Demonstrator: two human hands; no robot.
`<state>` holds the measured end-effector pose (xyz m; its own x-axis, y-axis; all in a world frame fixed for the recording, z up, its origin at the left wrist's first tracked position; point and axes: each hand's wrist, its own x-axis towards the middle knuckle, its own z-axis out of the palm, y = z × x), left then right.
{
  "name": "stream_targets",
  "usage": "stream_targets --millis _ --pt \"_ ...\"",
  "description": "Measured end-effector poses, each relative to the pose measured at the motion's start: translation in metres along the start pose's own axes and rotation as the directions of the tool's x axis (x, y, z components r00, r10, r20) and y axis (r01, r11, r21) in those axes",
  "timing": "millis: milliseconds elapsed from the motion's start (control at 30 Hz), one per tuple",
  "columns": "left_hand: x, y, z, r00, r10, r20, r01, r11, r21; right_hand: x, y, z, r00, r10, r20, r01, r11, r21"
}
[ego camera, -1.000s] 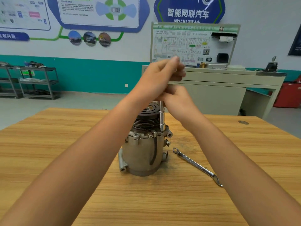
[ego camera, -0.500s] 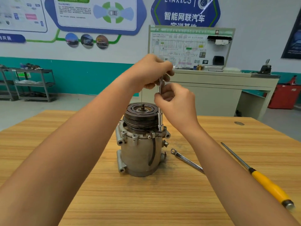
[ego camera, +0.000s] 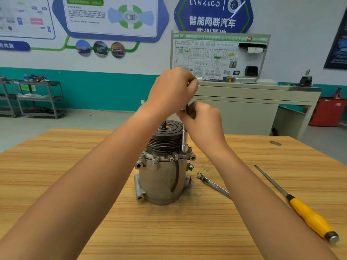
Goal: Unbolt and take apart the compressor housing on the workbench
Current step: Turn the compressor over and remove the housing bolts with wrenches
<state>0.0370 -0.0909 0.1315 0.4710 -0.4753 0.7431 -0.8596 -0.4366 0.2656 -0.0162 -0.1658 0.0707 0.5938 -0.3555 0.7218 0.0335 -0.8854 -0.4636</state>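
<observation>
A grey metal compressor (ego camera: 161, 177) stands upright on the wooden workbench (ego camera: 75, 158), its black grooved pulley on top. A slim socket driver (ego camera: 184, 141) stands vertically on a bolt at the right of the housing's top flange. My left hand (ego camera: 173, 91) grips the driver's upper end, fingers curled round it. Just below, my right hand (ego camera: 201, 119) pinches the shaft with curled fingers. Most of the shaft between the hands is hidden.
A ring spanner (ego camera: 213, 185) lies on the bench right of the compressor, partly under my right forearm. A yellow-handled screwdriver (ego camera: 308, 212) lies further right. Behind the bench are a beige cabinet (ego camera: 244, 109) and a shelf trolley (ego camera: 37, 98).
My view has shifted, bringing the yellow screwdriver into sight. Both hands stay on the driver; the left hand's fingers have curled tighter round its top and the right hand has moved up the shaft.
</observation>
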Motion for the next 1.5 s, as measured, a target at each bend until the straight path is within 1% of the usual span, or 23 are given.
stream_targets --millis 67,133,233,300,367,467,533,600,667,700,767,833,933,1000,1067,1100,1167,1233,1300,1367,1400,1433,1500 --pt "0.004 0.003 -0.002 0.998 0.013 0.061 -0.007 0.996 -0.088 0.005 -0.001 -0.008 0.989 0.083 0.119 -0.100 0.985 0.141" --pt "0.006 0.005 -0.007 0.974 0.027 0.224 0.038 0.960 -0.278 0.008 0.000 -0.017 0.955 0.128 0.268 -0.215 0.921 0.324" --pt "0.004 -0.002 -0.018 0.847 0.140 0.513 0.234 0.768 -0.596 0.011 0.006 -0.026 0.897 0.013 0.443 -0.218 0.883 0.416" --pt "0.004 -0.010 -0.021 0.804 0.206 0.559 0.326 0.633 -0.702 0.010 0.008 -0.029 0.874 -0.022 0.486 -0.234 0.857 0.459" --pt "0.005 -0.012 -0.020 0.844 0.149 0.515 0.297 0.671 -0.680 0.007 0.006 -0.023 0.900 0.009 0.436 -0.225 0.867 0.446" --pt "0.008 -0.002 -0.012 0.941 0.010 0.337 0.172 0.846 -0.505 -0.002 0.002 -0.004 0.977 0.070 0.202 -0.105 0.981 0.166" --pt "0.009 0.001 -0.005 0.965 -0.064 0.253 0.176 0.876 -0.449 -0.010 0.000 0.003 0.998 0.055 0.031 -0.057 0.997 0.061" --pt "0.008 -0.002 -0.002 0.945 -0.207 0.254 0.315 0.785 -0.533 -0.015 0.002 0.006 0.997 0.005 -0.080 0.002 0.997 0.082" --pt "0.005 -0.006 -0.005 0.895 -0.321 0.311 0.446 0.603 -0.661 -0.017 0.003 0.006 0.994 -0.019 -0.110 0.030 0.994 0.101" --pt "0.002 -0.007 -0.007 0.878 -0.322 0.353 0.475 0.508 -0.718 -0.018 0.003 0.006 0.995 -0.014 -0.100 0.026 0.993 0.117" --pt "-0.002 -0.009 -0.011 0.876 -0.219 0.429 0.481 0.374 -0.792 -0.017 0.003 0.002 0.998 0.016 -0.058 -0.007 0.989 0.149" --pt "-0.007 -0.014 -0.015 0.883 -0.065 0.466 0.457 0.350 -0.818 -0.015 0.005 -0.006 0.999 0.053 0.004 -0.053 0.978 0.202" --pt "-0.014 -0.022 -0.023 0.888 0.098 0.448 0.377 0.401 -0.835 -0.014 0.006 -0.014 0.995 0.038 0.088 -0.056 0.976 0.209" --pt "-0.015 -0.017 -0.025 0.918 0.105 0.382 0.245 0.608 -0.755 -0.014 0.003 -0.012 0.995 0.009 0.096 -0.019 0.994 0.106" --pt "-0.013 -0.007 -0.023 0.968 0.090 0.233 0.055 0.832 -0.552 -0.015 -0.002 -0.008 0.998 -0.005 0.061 0.003 1.000 0.031" --pt "-0.011 -0.002 -0.019 0.985 0.094 0.145 -0.021 0.898 -0.439 -0.016 -0.004 -0.005 0.999 -0.016 0.038 0.015 1.000 0.020" --pt "-0.008 0.006 -0.011 0.995 0.087 0.051 -0.068 0.955 -0.290 -0.016 -0.006 -0.002 0.999 -0.038 0.019 0.037 0.999 0.024" --pt "-0.002 0.008 -0.004 0.994 0.016 0.111 0.019 0.951 -0.307 -0.015 -0.006 -0.003 0.998 -0.048 0.043 0.047 0.998 0.038" --pt "0.006 0.008 -0.002 0.955 -0.147 0.258 0.265 0.814 -0.518 -0.012 -0.003 -0.008 0.996 -0.039 0.078 0.031 0.994 0.109" --pt "0.009 0.005 -0.006 0.871 -0.221 0.439 0.488 0.487 -0.724 -0.010 0.001 -0.014 0.994 -0.002 0.111 -0.022 0.976 0.216" --pt "0.007 0.002 -0.009 0.850 -0.189 0.492 0.527 0.335 -0.781 -0.009 0.004 -0.017 0.990 0.023 0.139 -0.062 0.957 0.285" --pt "0.003 -0.003 -0.010 0.850 -0.128 0.510 0.526 0.242 -0.816 -0.008 0.006 -0.021 0.984 0.042 0.173 -0.103 0.928 0.359" --pt "-0.005 -0.014 -0.013 0.886 -0.007 0.463 0.454 0.214 -0.865 -0.007 0.010 -0.022 0.971 0.062 0.232 -0.158 0.892 0.423"
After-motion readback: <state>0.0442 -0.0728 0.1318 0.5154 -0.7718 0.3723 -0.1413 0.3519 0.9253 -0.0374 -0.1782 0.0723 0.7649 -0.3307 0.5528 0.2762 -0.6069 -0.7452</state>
